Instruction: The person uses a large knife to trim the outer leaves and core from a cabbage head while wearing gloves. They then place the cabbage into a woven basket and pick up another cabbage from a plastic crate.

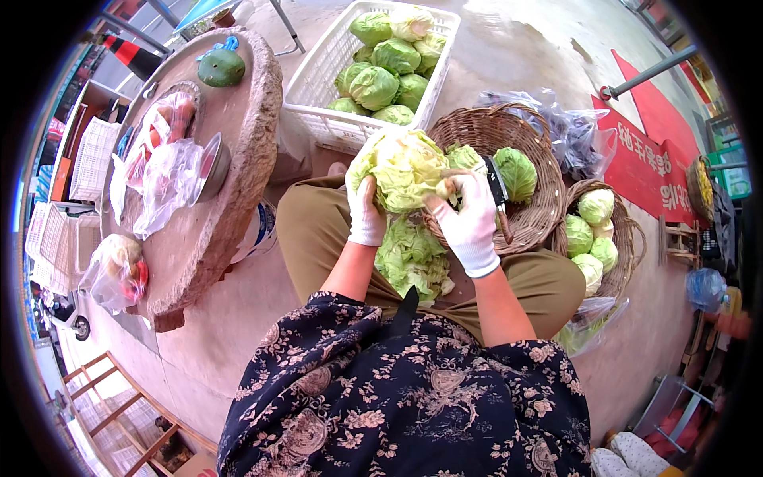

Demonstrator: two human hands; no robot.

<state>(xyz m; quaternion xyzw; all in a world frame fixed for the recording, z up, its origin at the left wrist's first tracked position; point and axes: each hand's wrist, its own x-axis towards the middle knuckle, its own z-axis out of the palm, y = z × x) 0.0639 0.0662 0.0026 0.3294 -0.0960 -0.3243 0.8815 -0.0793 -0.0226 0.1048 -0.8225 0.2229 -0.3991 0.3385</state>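
Observation:
A pale, ruffled cabbage [404, 168] is held up in front of me. My left hand [367, 213], in a white glove, is closed around its left side. My right hand [467, 216], also gloved, pinches at the cabbage's right side near the stem end. Beside the right hand is a dark, blade-like piece [496, 181] with a light edge; whether the hand grips it I cannot tell. Loose cabbage leaves [412, 258] are heaped below, between my knees. A wicker basket [534, 230] with green cabbages [517, 173] lies tilted just right of my hands.
A white plastic crate [311, 118] full of cabbages stands ahead. Another wicker basket [632, 248] with cabbages is at my right, near bagged purple produce [576, 131]. On the left, a stone table [238, 199] carries a green melon-like fruit [221, 68] and plastic bags [163, 179].

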